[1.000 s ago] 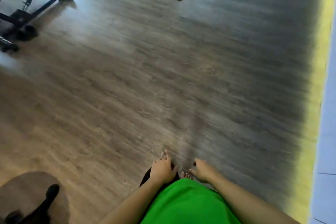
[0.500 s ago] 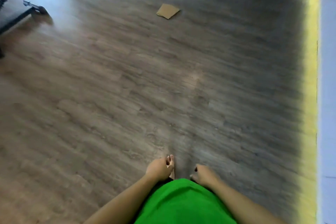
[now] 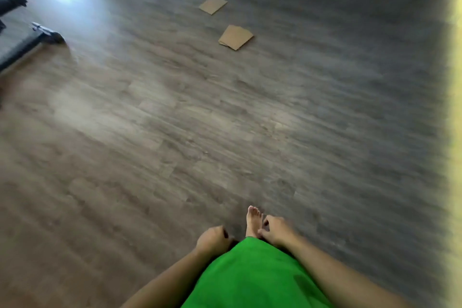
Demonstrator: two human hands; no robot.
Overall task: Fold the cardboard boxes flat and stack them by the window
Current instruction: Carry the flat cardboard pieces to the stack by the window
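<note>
1. Left hand (image 3: 212,240): lower centre of the frame, fingers curled loosely, grasping nothing.
2. Right hand (image 3: 276,230): just right of it, fingers loosely curled, likewise holding nothing.
3. Flattened cardboard stack (image 3: 236,37): upper centre, lying on the wood floor (image 3: 150,132).
4. Single cardboard sheet (image 3: 213,4): near it, higher in the frame, flat.
5. Bare foot (image 3: 253,220): between the hands.
6. Green garment (image 3: 255,275): bottom centre.
7. Black frame (image 3: 30,40): upper left.

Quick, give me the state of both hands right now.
Left hand: fingers loosely curled, holding nothing.
Right hand: fingers loosely curled, holding nothing.
</note>
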